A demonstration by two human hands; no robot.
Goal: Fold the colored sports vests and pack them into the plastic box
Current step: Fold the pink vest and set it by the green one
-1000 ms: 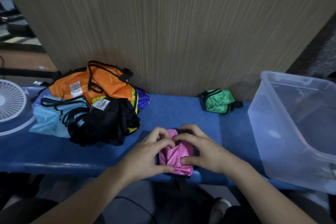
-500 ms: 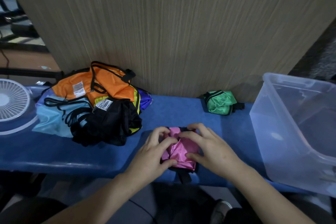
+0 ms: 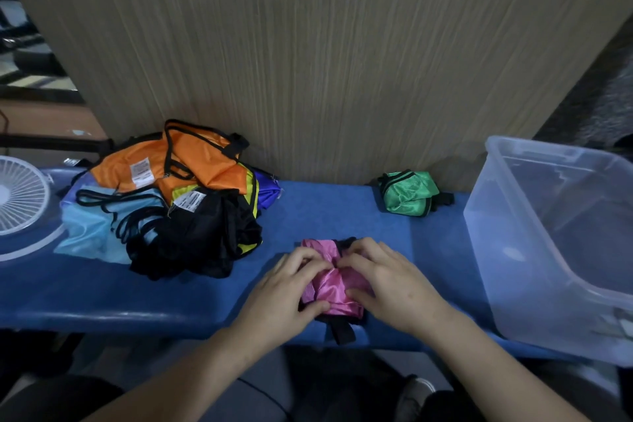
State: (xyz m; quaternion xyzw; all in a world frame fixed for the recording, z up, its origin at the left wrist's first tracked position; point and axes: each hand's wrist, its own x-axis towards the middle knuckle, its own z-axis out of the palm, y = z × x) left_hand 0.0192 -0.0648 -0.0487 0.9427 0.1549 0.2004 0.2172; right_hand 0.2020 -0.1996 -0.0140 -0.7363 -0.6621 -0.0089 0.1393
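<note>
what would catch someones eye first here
Both hands, the left hand and the right hand, grip a pink vest near the front edge of the blue table. A bright pile of vests lies at the left, and a clear plastic box stands at the right.

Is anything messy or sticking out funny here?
A black strap from the pink vest dangles over the table's front edge, below both hands. On the left, the unfolded vests lie in a tangled heap.

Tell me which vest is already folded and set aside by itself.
The green vest, a small bundle alone against the wall; the pink vest is in both hands, the rest piled.
</note>
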